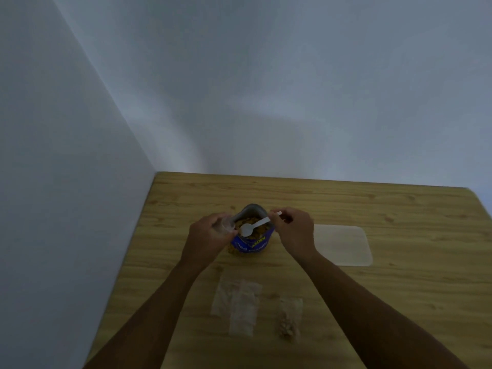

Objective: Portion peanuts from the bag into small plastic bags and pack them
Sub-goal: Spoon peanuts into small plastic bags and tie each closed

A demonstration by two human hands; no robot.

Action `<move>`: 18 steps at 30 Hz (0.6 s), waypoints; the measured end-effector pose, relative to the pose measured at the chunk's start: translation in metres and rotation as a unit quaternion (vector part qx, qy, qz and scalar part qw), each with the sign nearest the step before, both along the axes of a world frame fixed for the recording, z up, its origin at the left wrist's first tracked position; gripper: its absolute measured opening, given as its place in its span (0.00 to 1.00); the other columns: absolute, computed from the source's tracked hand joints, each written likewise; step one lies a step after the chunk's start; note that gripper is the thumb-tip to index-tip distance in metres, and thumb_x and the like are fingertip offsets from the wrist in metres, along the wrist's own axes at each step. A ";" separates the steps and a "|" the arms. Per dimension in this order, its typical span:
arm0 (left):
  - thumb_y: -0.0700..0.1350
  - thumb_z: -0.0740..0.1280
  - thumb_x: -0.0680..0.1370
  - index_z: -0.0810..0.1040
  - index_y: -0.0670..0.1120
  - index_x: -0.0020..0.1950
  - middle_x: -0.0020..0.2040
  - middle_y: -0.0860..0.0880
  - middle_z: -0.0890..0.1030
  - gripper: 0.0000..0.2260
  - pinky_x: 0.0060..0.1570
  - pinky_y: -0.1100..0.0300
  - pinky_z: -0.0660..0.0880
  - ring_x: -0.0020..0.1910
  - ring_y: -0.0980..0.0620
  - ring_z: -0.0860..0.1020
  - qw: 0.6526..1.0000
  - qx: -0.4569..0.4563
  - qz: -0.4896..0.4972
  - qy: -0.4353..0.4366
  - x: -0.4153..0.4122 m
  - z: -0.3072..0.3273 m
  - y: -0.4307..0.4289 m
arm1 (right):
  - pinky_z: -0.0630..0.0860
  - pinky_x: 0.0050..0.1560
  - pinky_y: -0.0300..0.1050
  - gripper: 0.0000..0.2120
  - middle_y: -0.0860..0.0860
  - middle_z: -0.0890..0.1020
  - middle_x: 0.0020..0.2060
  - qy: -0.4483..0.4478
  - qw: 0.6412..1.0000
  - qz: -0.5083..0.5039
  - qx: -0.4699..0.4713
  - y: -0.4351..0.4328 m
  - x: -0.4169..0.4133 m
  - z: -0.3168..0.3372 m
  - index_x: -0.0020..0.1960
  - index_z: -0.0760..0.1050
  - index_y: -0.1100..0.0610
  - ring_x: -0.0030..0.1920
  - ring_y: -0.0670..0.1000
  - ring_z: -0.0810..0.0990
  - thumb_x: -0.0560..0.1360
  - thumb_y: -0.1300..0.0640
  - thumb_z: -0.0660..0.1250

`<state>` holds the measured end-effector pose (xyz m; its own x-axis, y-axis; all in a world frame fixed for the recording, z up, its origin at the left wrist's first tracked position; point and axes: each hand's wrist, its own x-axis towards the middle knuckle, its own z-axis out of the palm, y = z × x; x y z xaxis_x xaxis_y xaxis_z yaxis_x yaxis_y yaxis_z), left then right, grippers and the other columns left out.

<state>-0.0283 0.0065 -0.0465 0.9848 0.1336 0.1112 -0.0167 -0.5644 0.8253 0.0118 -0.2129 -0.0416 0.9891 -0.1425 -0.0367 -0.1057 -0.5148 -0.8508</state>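
Observation:
An open blue peanut bag [252, 245] stands upright in the middle of the wooden table [399, 302], with peanuts showing inside its mouth. My right hand [294, 230] pinches the handle of a white plastic spoon [253, 228], whose bowl lies over the peanuts in the bag. Just left of the bag's mouth, my left hand [209, 233] holds a small clear plastic bag [227, 225]. Nearer to me lie empty clear small bags [238, 306] and one small bag holding peanuts [289, 320].
A pale flat rectangular lid or tray [343, 245] lies right of the peanut bag. Blue-grey walls meet in a corner behind and to the left of the table. The table's left edge runs close to the wall.

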 end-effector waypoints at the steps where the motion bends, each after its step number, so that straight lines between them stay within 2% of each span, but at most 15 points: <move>1: 0.44 0.80 0.68 0.83 0.45 0.56 0.50 0.50 0.84 0.18 0.48 0.52 0.80 0.49 0.54 0.81 1.000 0.008 -0.010 -0.007 0.001 -0.001 0.000 | 0.73 0.39 0.32 0.07 0.43 0.84 0.37 -0.022 0.999 0.015 -0.019 0.002 0.001 0.003 0.49 0.86 0.53 0.37 0.38 0.80 0.76 0.51 0.72; 2: 0.44 0.80 0.67 0.83 0.44 0.54 0.49 0.49 0.83 0.17 0.47 0.52 0.80 0.48 0.52 0.81 0.999 0.022 -0.024 -0.021 0.002 -0.002 0.001 | 0.75 0.41 0.32 0.07 0.44 0.85 0.38 -0.051 0.998 0.028 -0.040 0.002 0.003 0.006 0.50 0.86 0.53 0.38 0.39 0.81 0.77 0.52 0.72; 4: 0.43 0.81 0.66 0.83 0.42 0.52 0.50 0.47 0.81 0.18 0.47 0.54 0.79 0.48 0.51 0.80 0.996 0.053 -0.058 -0.051 0.003 -0.006 0.003 | 0.79 0.45 0.39 0.07 0.47 0.86 0.42 -0.120 0.988 0.059 -0.078 -0.001 0.008 0.011 0.51 0.85 0.55 0.41 0.43 0.83 0.77 0.54 0.71; 6: 0.42 0.81 0.65 0.83 0.40 0.54 0.55 0.46 0.81 0.19 0.53 0.57 0.79 0.53 0.52 0.79 0.994 0.061 -0.071 -0.056 0.003 -0.008 0.005 | 0.82 0.45 0.46 0.08 0.50 0.87 0.44 -0.164 0.975 0.096 -0.119 -0.006 0.012 0.013 0.53 0.85 0.57 0.41 0.47 0.84 0.77 0.55 0.71; 8: 0.43 0.81 0.66 0.83 0.40 0.58 0.60 0.44 0.82 0.22 0.57 0.58 0.77 0.58 0.52 0.80 0.994 0.051 -0.079 -0.049 0.002 -0.013 0.008 | 0.82 0.43 0.49 0.07 0.50 0.87 0.44 -0.171 0.967 0.113 -0.151 -0.008 0.014 0.010 0.53 0.84 0.57 0.40 0.49 0.84 0.78 0.55 0.70; 10: 0.45 0.80 0.66 0.82 0.41 0.61 0.63 0.45 0.81 0.24 0.60 0.57 0.77 0.61 0.53 0.80 0.996 0.015 -0.088 -0.027 0.001 -0.016 0.011 | 0.82 0.41 0.47 0.07 0.50 0.87 0.41 -0.155 0.971 0.106 -0.147 -0.005 0.014 0.005 0.52 0.85 0.56 0.37 0.48 0.84 0.78 0.55 0.71; 13: 0.41 0.80 0.67 0.82 0.42 0.62 0.65 0.46 0.79 0.24 0.61 0.63 0.76 0.62 0.59 0.78 0.995 -0.001 -0.101 -0.016 0.001 -0.019 0.013 | 0.73 0.38 0.27 0.05 0.48 0.87 0.37 -0.112 0.983 0.085 -0.121 0.004 0.011 -0.002 0.49 0.85 0.55 0.33 0.41 0.80 0.78 0.55 0.71; 14: 0.40 0.80 0.67 0.82 0.42 0.62 0.65 0.46 0.79 0.24 0.61 0.66 0.75 0.63 0.60 0.77 0.995 -0.007 -0.103 -0.012 0.002 -0.019 0.014 | 0.70 0.36 0.25 0.06 0.48 0.86 0.36 -0.099 0.985 0.083 -0.113 0.007 0.009 -0.003 0.48 0.86 0.55 0.32 0.40 0.79 0.78 0.55 0.71; 16: 0.41 0.80 0.67 0.81 0.43 0.63 0.66 0.46 0.78 0.25 0.61 0.66 0.75 0.64 0.60 0.77 0.994 -0.026 -0.103 0.002 0.002 -0.019 0.016 | 0.71 0.34 0.26 0.07 0.47 0.85 0.31 -0.069 0.991 0.082 -0.084 0.009 0.006 -0.003 0.47 0.86 0.55 0.28 0.42 0.81 0.78 0.54 0.71; 18: 0.42 0.79 0.68 0.80 0.44 0.65 0.67 0.47 0.77 0.26 0.62 0.62 0.76 0.64 0.61 0.77 0.993 -0.037 -0.107 0.013 0.001 -0.019 0.018 | 0.76 0.32 0.34 0.07 0.46 0.83 0.27 -0.050 0.994 0.072 -0.063 0.007 0.005 -0.002 0.46 0.86 0.54 0.26 0.42 0.81 0.78 0.54 0.71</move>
<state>-0.0270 0.0240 -0.0657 0.9939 -0.0719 0.0833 -0.1078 -0.4875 0.8665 0.0172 -0.2060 -0.0431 0.9974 0.0030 0.0726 0.0587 -0.6216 -0.7811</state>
